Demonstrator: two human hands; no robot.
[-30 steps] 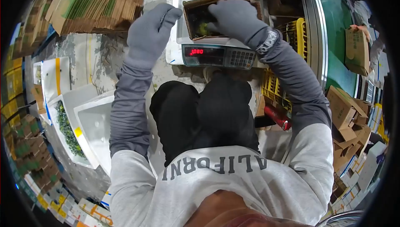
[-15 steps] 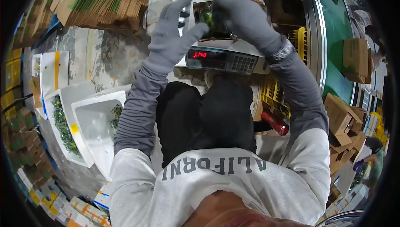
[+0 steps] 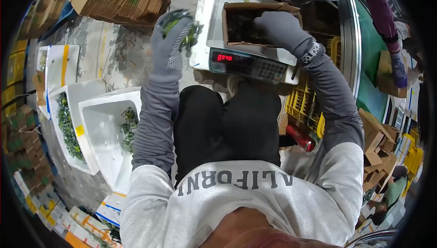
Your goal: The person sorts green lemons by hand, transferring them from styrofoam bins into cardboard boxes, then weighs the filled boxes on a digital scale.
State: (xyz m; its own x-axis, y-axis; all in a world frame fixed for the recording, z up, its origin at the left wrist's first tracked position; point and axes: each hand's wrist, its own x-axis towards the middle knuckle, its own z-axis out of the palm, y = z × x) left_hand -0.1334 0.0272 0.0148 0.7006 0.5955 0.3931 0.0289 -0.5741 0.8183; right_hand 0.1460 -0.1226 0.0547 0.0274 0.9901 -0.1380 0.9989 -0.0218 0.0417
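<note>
My left hand (image 3: pixel 169 41), in a grey glove, grips a clear plastic bag of leafy greens (image 3: pixel 185 36) to the left of the scale. On the digital scale (image 3: pixel 248 66), with red digits that look like 0.940, a shallow tray (image 3: pixel 216 27) carries an open cardboard box (image 3: pixel 261 7). Dark contents lie in the box, too dim to make out. My gloved right hand (image 3: pixel 278 27) reaches over the box's near right side. Its fingers point down into the box and are mostly hidden.
White foam boxes (image 3: pixel 86 134) with small greens stand at left. Flattened cardboard (image 3: pixel 120 0) is stacked at upper left. Yellow crates (image 3: pixel 300 102) and a red cylinder (image 3: pixel 300 137) lie at right. Beyond runs a green conveyor (image 3: pixel 368 61), with a co-worker's purple-sleeved arm (image 3: pixel 380 11) above it.
My left hand has moved left off the scale and now holds the bag of greens. My right hand has shifted slightly right and down. The display dropped from about 1.150 to 0.940.
</note>
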